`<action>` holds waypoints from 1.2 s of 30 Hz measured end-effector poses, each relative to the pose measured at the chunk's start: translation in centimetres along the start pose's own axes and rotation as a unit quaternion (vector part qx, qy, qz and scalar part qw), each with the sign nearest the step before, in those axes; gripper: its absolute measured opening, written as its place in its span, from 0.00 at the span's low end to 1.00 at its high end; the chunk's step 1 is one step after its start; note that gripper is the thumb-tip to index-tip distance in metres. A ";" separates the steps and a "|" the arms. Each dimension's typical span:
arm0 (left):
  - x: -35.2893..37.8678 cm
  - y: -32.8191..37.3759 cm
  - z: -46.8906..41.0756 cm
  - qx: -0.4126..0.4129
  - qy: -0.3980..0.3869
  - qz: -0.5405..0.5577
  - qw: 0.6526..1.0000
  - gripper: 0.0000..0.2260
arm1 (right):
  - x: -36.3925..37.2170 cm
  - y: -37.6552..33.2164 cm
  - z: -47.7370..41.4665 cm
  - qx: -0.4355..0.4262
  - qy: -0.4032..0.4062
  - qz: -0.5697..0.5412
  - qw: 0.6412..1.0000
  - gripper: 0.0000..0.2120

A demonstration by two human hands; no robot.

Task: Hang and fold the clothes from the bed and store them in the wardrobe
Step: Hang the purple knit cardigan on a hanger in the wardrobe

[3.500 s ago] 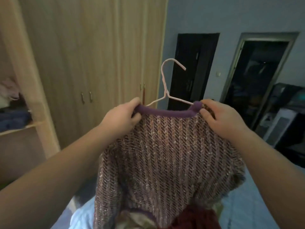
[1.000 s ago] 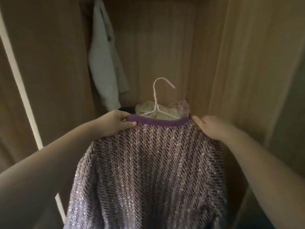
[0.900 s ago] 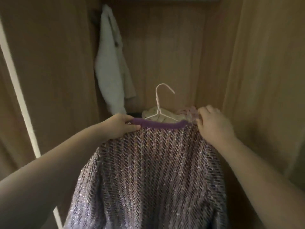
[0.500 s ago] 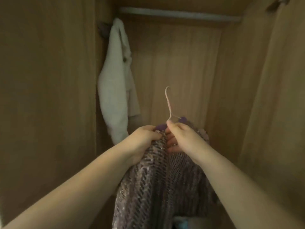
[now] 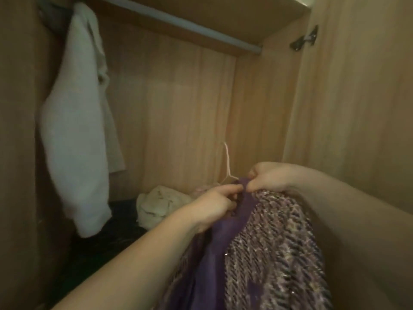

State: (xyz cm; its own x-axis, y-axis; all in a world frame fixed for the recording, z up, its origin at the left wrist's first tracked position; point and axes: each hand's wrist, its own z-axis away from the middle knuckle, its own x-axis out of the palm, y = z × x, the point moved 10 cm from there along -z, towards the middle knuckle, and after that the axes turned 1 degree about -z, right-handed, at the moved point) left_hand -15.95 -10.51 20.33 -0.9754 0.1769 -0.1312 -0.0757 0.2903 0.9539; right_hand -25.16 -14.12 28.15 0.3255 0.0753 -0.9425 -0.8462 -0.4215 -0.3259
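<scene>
Purple knit with a sparkly zigzag weave, that's the sweater (image 5: 274,253) I've got in hand right now, already threaded onto a thin pale wire hanger (image 5: 228,163) whose hook pokes up just above my knuckles. Both hands are bunched close together at the collar: my left hand (image 5: 214,206) is pinching the purple neckband with the fingers curled in, and my right hand (image 5: 266,177) is closed on the collar right beside it, roughly where the hanger's neck comes out. So both are clamped on the sweater, nothing spread wide. I'm standing right in the open wardrobe (image 5: 174,113), and the sweater sits low in the compartment, well below the rail (image 5: 178,23) that runs across the top. A white garment (image 5: 76,121) hangs at the far left end of that rail, and there's a crumpled cream cloth (image 5: 156,204) lying on a dark pile at the bottom, just behind my left hand. My read is this is the hanging step for this one piece, basically the last bit of it. Next move calls for lifting the whole thing up so the hook clears the rail, then dropping it over, probably somewhere to the right of the white garment where the rail looks free. The hook is side-on to me, so I can't tell which way it opens; I'd likely need to twist it to line up first.
</scene>
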 end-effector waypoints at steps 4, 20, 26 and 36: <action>3.5 -0.3 -3.5 0.058 -0.042 -0.097 0.993 0.26 | -1.9 3.1 1.2 -0.004 0.069 0.171 0.983 0.10; -4.1 5.4 -17.1 0.343 0.214 -0.325 0.855 0.15 | -12.2 11.7 1.6 -0.041 0.392 0.300 0.869 0.17; -6.5 3.0 -23.9 0.193 -0.037 -0.384 0.902 0.14 | -14.9 11.6 -2.3 -0.083 0.461 0.304 0.829 0.15; -16.8 15.8 -28.9 0.383 0.225 -0.560 0.700 0.09 | -18.1 4.7 -13.8 -0.101 0.465 0.299 0.827 0.05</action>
State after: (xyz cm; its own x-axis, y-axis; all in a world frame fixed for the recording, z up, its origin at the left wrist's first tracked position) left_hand -6.75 -36.11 45.36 -0.3726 -0.8285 -0.4179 -0.8797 0.4588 -0.1251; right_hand -29.24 -29.95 44.70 0.1371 -0.8890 -0.4368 -0.9157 -0.2819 0.2863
